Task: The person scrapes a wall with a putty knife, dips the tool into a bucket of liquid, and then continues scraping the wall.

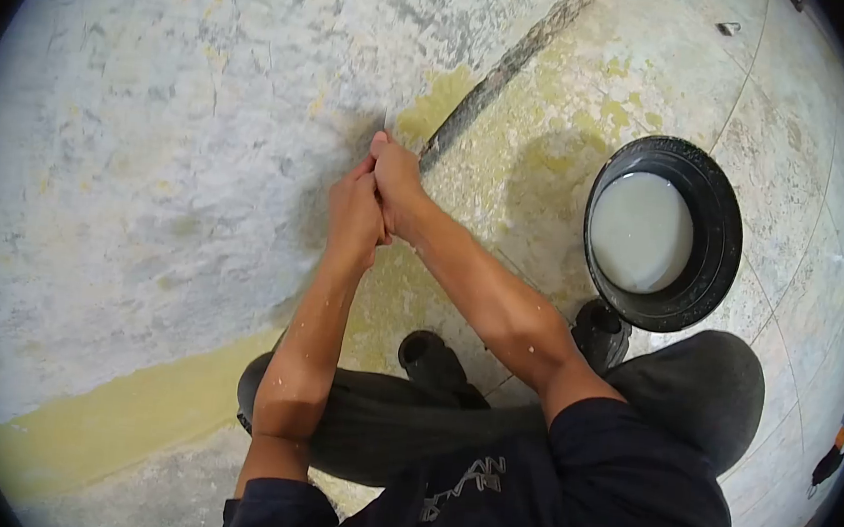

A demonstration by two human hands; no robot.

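Note:
My left hand [354,214] and my right hand [398,183] are closed together, one against the other, close to the patchy white wall [180,162]. A thin edge seems to stick up just past the thumb, but whatever they grip is hidden by the fingers. Beside them, a patch of yellow paint [436,104] shows on the wall near the dark gap where it meets the floor. White specks dot both forearms.
To the right stands a black bucket [717,239] holding milky liquid [642,233]. Yellow stains mark the tiled floor [779,194]. A small metallic piece [728,28] lies at upper right; a dark item with an orange part [838,445] sits at the right edge. My knees are bent below.

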